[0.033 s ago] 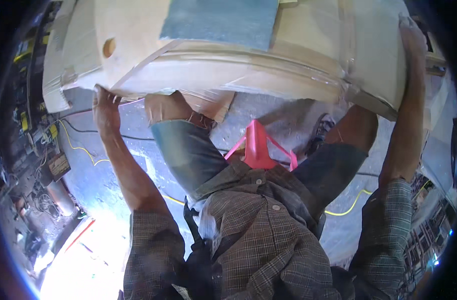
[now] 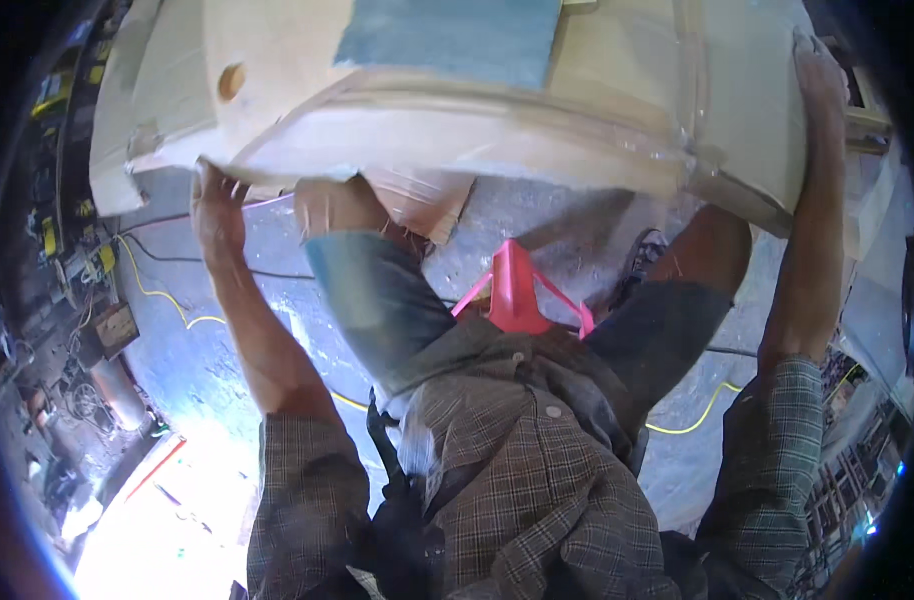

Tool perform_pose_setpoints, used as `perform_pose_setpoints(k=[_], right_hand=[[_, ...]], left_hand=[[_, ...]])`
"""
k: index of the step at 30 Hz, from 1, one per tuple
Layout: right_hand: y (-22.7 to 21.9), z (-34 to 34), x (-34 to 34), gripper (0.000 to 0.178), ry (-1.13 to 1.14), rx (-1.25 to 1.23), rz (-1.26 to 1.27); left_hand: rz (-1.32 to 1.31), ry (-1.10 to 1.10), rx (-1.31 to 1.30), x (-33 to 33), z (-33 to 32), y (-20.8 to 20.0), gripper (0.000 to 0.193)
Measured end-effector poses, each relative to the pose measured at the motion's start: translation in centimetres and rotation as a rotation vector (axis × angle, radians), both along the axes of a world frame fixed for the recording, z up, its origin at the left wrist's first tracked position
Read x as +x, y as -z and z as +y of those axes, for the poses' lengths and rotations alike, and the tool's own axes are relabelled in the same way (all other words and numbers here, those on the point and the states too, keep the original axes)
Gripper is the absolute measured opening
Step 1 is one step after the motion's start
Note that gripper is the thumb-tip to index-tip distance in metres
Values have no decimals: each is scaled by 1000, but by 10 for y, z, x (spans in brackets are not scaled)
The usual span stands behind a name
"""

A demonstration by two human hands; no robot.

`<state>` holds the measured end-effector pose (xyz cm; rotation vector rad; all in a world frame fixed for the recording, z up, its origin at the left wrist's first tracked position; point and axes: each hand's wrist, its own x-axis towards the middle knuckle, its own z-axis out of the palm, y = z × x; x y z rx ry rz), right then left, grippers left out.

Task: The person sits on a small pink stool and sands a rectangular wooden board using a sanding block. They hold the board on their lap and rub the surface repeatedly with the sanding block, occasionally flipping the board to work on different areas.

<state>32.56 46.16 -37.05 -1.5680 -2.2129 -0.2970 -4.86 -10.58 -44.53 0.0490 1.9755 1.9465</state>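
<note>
The grey floor [image 2: 567,215] spreads beneath everything. Above it, across the upper part of the view and in front of the person, is a big pale panel [image 2: 617,70], the thing both hands are at. Its long axis runs left to right, crosswise to the body, with one end toward the left hand and the other toward the right. A long edge faces the person, bowed by the lens, while the far side runs out past the top of the view. Its broad face looks upward, and both lower legs pass beneath the near edge.

A blue-grey sheet [image 2: 452,40] lies on that face around the middle, its near border running roughly along the panel's length. On the floor, partly beneath the panel, is a piece of brown cardboard [image 2: 417,200]. A pink plastic object [image 2: 515,290] sits between the thighs.

The right hand [image 2: 822,78] lies against the panel's right end, pointing away from the body; its fingertips are unclear, so I cannot tell whether it grips. The left hand [image 2: 219,212] grasps the near edge close to the left end, its fingers bent against it. A thin yellow cable [image 2: 162,293] curves over the floor at left. Smallest is a round brown spot [image 2: 232,82] near the panel's left end.
</note>
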Motion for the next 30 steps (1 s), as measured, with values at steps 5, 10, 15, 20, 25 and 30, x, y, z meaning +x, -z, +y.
perform_pose_setpoints(k=[5,10,15,20,25,30], right_hand=[[15,-45,-21,55,-160,-12,-117],[16,-75,-4,57,-336,-114,-180],[-10,-132,-8,48,-569,-35,-203],[-13,-349,3,9,-1340,-62,137],[195,-428,25,30,-1115,-953,-301],[202,-434,12,50,-825,-1336,-725]], left_hand=[[-1,-40,-53,11,-14,-7,35],[51,82,-56,56,-53,36,34],[202,794,-690,208,-183,185,24],[-189,426,-227,375,-233,147,36],[-582,292,-502,435,-261,126,36],[-784,186,-610,461,-262,110,36]])
